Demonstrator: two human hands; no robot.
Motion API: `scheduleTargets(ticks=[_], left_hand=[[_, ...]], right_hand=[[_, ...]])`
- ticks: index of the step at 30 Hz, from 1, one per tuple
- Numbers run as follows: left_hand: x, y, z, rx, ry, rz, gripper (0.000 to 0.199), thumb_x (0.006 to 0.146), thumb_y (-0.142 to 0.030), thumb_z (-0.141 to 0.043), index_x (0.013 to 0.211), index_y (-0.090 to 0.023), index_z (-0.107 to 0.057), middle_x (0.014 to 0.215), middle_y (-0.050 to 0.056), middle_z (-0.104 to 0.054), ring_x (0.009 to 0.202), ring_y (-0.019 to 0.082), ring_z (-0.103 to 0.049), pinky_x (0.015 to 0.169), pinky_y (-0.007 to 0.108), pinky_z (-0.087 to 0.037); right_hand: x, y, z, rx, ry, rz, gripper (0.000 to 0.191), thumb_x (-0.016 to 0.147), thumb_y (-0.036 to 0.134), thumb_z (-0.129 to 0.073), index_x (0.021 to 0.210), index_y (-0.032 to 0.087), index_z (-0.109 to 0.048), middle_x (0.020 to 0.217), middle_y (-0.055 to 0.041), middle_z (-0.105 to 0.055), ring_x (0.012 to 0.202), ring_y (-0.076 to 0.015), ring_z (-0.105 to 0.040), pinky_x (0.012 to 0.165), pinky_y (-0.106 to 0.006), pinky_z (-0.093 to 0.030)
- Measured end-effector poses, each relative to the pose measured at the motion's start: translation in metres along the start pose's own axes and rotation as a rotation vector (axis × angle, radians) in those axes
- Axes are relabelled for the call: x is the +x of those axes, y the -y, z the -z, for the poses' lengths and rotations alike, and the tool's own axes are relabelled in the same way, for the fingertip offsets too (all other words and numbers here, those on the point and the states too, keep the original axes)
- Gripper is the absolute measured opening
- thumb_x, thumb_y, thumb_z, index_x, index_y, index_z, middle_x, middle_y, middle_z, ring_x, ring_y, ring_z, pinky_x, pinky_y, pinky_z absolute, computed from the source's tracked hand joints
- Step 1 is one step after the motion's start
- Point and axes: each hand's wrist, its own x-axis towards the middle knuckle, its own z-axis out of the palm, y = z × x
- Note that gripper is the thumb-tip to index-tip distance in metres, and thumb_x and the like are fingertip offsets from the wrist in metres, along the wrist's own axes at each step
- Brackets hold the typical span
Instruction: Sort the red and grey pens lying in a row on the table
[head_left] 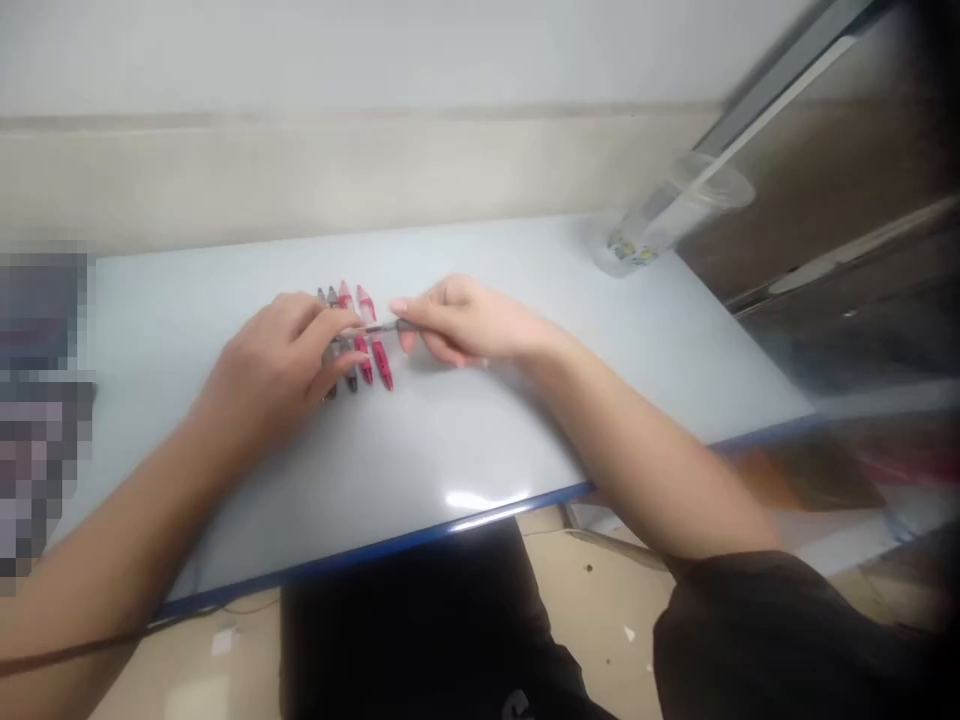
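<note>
A pen with a clear barrel and a dark grey end lies level between my two hands, just above the table. My right hand pinches its grey right end between thumb and fingers. At the pen's other end, my left hand is closed around the tip with thumb and index finger, partly hiding it. Under and beside my left fingers, several pens lie in a row on the white table. A pink pen is rightmost, with another pink pen and a dark pen to its left.
A clear plastic cup with a printed pattern stands at the table's back right corner. Behind the table is a wall. Blurred-out items sit at the left edge. A dark cable crosses below my left forearm.
</note>
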Motion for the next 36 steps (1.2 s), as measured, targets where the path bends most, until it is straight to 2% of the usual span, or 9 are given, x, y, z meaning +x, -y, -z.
scheduleTargets(ticks=[5, 9, 12, 15, 20, 24, 28, 32, 36], left_hand=[[-0.003, -0.002, 0.005, -0.117, 0.128, 0.079, 0.041, 0.107, -0.047, -0.039, 0.079, -0.023, -0.057, 0.073, 0.005, -0.062, 0.067, 0.021, -0.055, 0.062, 0.033, -0.037], [0.001, -0.007, 0.006, -0.283, 0.322, 0.162, 0.04, 0.104, -0.046, -0.035, 0.075, -0.023, -0.05, 0.062, 0.001, -0.053, 0.056, 0.018, -0.045, 0.058, 0.031, -0.035], [0.004, -0.006, 0.009, -0.388, 0.38, 0.25, 0.045, 0.104, -0.049, -0.033, 0.071, -0.023, -0.05, 0.06, 0.0, -0.052, 0.055, 0.017, -0.045, 0.058, 0.03, -0.037], [0.005, 0.001, 0.012, -0.439, 0.374, 0.302, 0.047, 0.104, -0.05, -0.036, 0.067, -0.023, -0.046, 0.061, 0.0, -0.053, 0.057, 0.017, -0.046, 0.057, 0.03, -0.036], [0.005, 0.012, 0.014, -0.403, 0.291, 0.318, 0.046, 0.103, -0.051, -0.039, 0.066, -0.023, -0.04, 0.059, -0.001, -0.05, 0.056, 0.016, -0.044, 0.057, 0.03, -0.033], [0.006, 0.014, 0.014, -0.364, 0.29, 0.33, 0.046, 0.103, -0.051, -0.038, 0.066, -0.023, -0.04, 0.06, -0.001, -0.05, 0.057, 0.016, -0.044, 0.057, 0.03, -0.033], [0.006, 0.015, 0.014, -0.341, 0.275, 0.331, 0.046, 0.103, -0.052, -0.038, 0.067, -0.023, -0.039, 0.059, -0.001, -0.05, 0.057, 0.016, -0.044, 0.058, 0.031, -0.033], [0.006, 0.017, 0.013, -0.339, 0.257, 0.332, 0.044, 0.102, -0.051, -0.039, 0.067, -0.023, -0.042, 0.058, -0.001, -0.051, 0.056, 0.016, -0.045, 0.058, 0.03, -0.033], [0.006, 0.017, 0.011, -0.347, 0.257, 0.329, 0.045, 0.102, -0.05, -0.04, 0.066, -0.023, -0.041, 0.057, -0.001, -0.05, 0.054, 0.016, -0.045, 0.057, 0.03, -0.033]], right_hand=[[-0.006, 0.005, 0.004, 0.007, 0.072, -0.026, 0.062, 0.102, 0.07, -0.057, 0.068, 0.018, -0.064, 0.037, 0.0077, -0.039, 0.035, -0.0066, -0.031, 0.041, -0.025, -0.027], [-0.006, 0.002, 0.007, -0.1, 0.134, 0.034, 0.051, 0.1, 0.063, -0.065, 0.077, 0.017, -0.068, 0.042, 0.0085, -0.043, 0.039, -0.0067, -0.033, 0.043, -0.024, -0.028], [-0.003, -0.002, 0.008, -0.233, 0.063, 0.156, 0.037, 0.097, 0.052, -0.071, 0.085, 0.017, -0.07, 0.057, 0.0049, -0.057, 0.049, -0.0079, -0.042, 0.051, -0.025, -0.032], [0.0, -0.004, 0.006, -0.362, -0.093, 0.282, 0.03, 0.092, 0.047, -0.077, 0.094, 0.017, -0.072, 0.075, 0.0012, -0.067, 0.064, -0.0106, -0.05, 0.062, -0.026, -0.035], [0.001, -0.003, 0.0, -0.344, -0.104, 0.195, 0.044, 0.105, 0.053, -0.053, 0.085, 0.017, -0.068, 0.075, -0.0022, -0.069, 0.066, -0.0133, -0.052, 0.069, -0.028, -0.039], [0.001, -0.003, -0.003, -0.314, -0.191, 0.23, 0.036, 0.095, 0.054, -0.071, 0.097, 0.018, -0.065, 0.09, -0.0033, -0.072, 0.078, -0.0158, -0.057, 0.075, -0.029, -0.041], [0.002, -0.005, -0.002, -0.313, -0.178, 0.127, 0.049, 0.106, 0.059, -0.049, 0.082, 0.019, -0.061, 0.075, -0.0023, -0.066, 0.072, -0.0153, -0.053, 0.074, -0.03, -0.04], [0.005, -0.011, 0.001, -0.256, -0.23, 0.19, 0.043, 0.089, 0.057, -0.076, 0.102, 0.018, -0.062, 0.087, -0.0002, -0.066, 0.069, -0.0122, -0.049, 0.067, -0.027, -0.038], [0.008, -0.016, 0.005, -0.216, -0.19, 0.115, 0.059, 0.103, 0.07, -0.047, 0.078, 0.019, -0.06, 0.074, -0.0016, -0.063, 0.066, -0.0134, -0.049, 0.067, -0.029, -0.038]])
